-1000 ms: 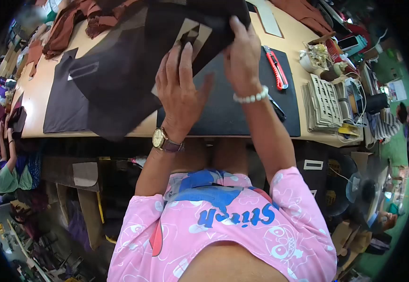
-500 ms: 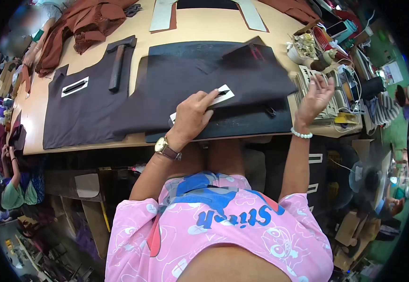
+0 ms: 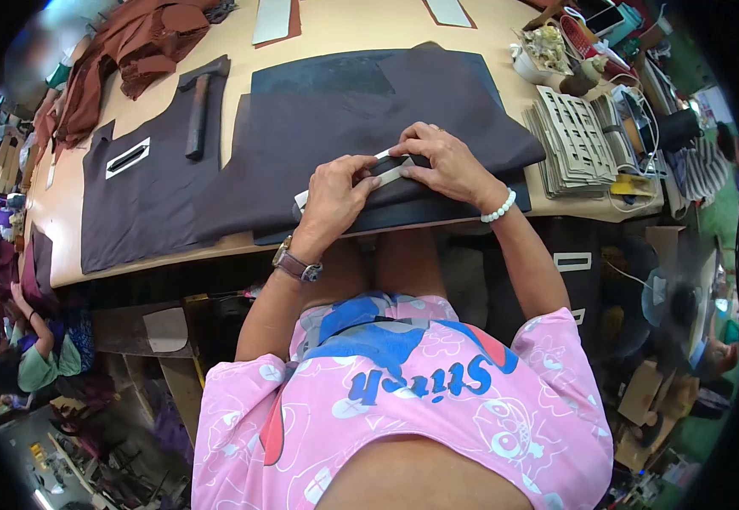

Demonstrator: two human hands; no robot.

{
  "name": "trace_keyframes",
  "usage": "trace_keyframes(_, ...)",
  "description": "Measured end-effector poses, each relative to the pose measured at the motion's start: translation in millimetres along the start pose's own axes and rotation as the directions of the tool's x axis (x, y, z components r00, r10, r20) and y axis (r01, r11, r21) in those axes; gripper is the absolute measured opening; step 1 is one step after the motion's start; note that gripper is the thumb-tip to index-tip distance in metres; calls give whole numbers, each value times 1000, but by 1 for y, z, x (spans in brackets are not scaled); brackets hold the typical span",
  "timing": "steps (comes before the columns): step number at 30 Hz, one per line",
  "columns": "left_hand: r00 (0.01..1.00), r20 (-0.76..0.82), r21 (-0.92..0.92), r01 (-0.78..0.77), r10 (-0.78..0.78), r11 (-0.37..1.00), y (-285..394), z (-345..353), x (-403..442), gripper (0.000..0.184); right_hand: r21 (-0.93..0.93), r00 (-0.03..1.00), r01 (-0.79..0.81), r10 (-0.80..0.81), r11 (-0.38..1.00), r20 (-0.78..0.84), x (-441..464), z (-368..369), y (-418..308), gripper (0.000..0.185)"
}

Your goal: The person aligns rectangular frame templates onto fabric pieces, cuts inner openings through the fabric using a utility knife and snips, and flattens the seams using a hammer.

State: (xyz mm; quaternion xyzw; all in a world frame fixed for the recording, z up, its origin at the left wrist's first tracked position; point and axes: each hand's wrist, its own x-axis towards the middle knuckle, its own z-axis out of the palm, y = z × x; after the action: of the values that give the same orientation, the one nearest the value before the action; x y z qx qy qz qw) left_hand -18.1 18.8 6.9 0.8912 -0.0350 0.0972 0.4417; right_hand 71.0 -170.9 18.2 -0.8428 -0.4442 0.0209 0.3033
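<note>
A dark brown fabric piece (image 3: 310,127) lies over a black board (image 3: 314,72) on the table in front of me. Between my hands is a white slotted strip (image 3: 390,177) on this fabric, framing a narrow dark opening. My left hand (image 3: 333,197) is closed at the strip's left part, thumb and fingers pinching its edge. My right hand (image 3: 454,167) pinches the right part, thumb below and fingers above the slot. My fingers cover both ends of the opening. Left of them lies a second dark fabric piece (image 3: 144,204) with a similar white-framed slot (image 3: 128,158).
A hammer (image 3: 198,115) rests on the left fabric piece. Rust-brown cloth (image 3: 135,51) is heaped at the back left. To the right stand stacked slotted cards (image 3: 569,140) and a white tub (image 3: 531,64) of scraps. Another person (image 3: 46,348) handles maroon cloth at far left.
My right hand has come left from above the card stack onto the strip and closed on it. My left hand has changed from pressing with a pointed finger to pinching. The fabric has shifted slightly.
</note>
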Motion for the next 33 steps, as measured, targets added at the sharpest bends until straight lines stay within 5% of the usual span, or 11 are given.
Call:
trace_keyframes(3, 996, 44, -33, 81, -80, 996, 5, -3, 0, 25, 25, 999, 2, -3, 1000, 36, -2, -2, 2, 27)
trace_keyframes(16, 995, -67, 102, -61, 68, 993, 4, -1, -14, 15, 165, 993, 97, -107, 981, 52, -7, -7, 15, 15)
trace_keyframes(19, 996, -55, 88, -65, 70, 994, 4, 0, -14, 15, 132, 996, -12, 1, 991, 84, 2, -13, 15, 17)
trace_keyframes(24, 996, -49, 100, -74, 79, 992, 4, -1, -14, 15, -235, 982, 97, -131, 967, -133, 14, 20, 19, 43)
trace_keyframes(27, 986, -62, 217, -139, 156, 966, 5, -4, -18, 12, -290, 974, 140, -184, 947, -130, 15, 33, 13, 47)
trace_keyframes(33, 1000, -12, 184, -18, 21, 983, -4, -41, -48, 10, -258, 994, 52, -74, 965, -77, 10, 18, 22, 57)
